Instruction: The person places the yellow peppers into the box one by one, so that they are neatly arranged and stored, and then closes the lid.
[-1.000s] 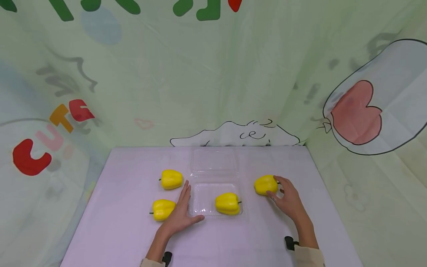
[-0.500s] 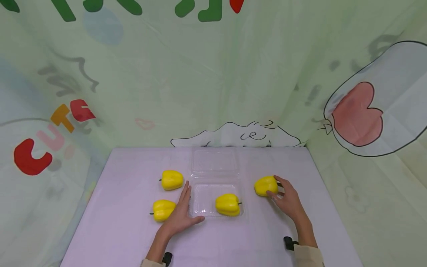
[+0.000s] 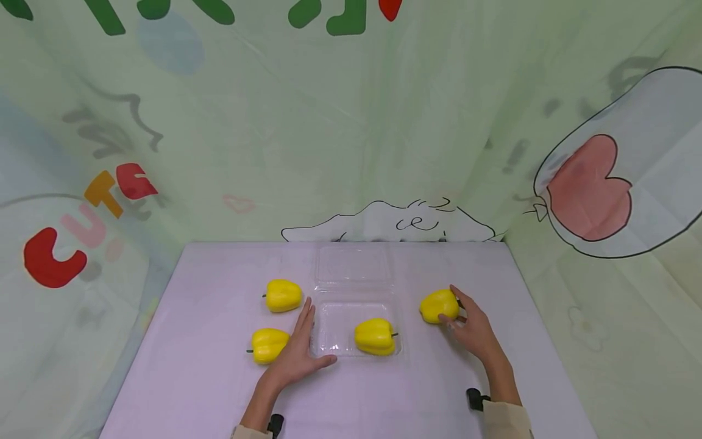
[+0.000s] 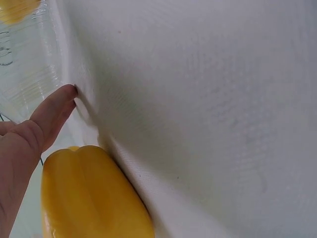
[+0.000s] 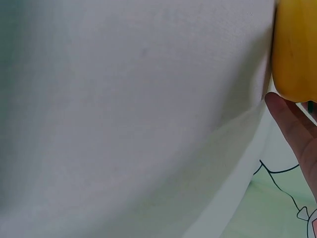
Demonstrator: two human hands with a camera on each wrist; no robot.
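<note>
My right hand (image 3: pixel 476 326) holds a yellow bell pepper (image 3: pixel 437 306) at its stem end, thumb on the near side and fingers on the far side. That pepper (image 5: pixel 297 49) fills the upper right corner of the right wrist view. My left hand (image 3: pixel 296 356) rests with straight, spread fingers along the left edge of a clear plastic clamshell box (image 3: pixel 333 329). Another yellow bell pepper (image 3: pixel 375 336) lies on its side in the box's right half, stem to the right. Partly behind my left hand is a yellow bell pepper (image 3: pixel 269 345), seen close in the left wrist view.
Farther back on the left lies one more yellow bell pepper (image 3: pixel 283 296). The box's transparent lid (image 3: pixel 353 266) is folded back flat toward the wall. A pale cloth covers the table (image 3: pixel 192 378). Printed green fabric (image 3: pixel 329 134) encloses its back and sides.
The pepper at my right hand has turned slightly and shifted a little to the right, with the fingers closer about its stem end. My left hand and the other peppers stay put.
</note>
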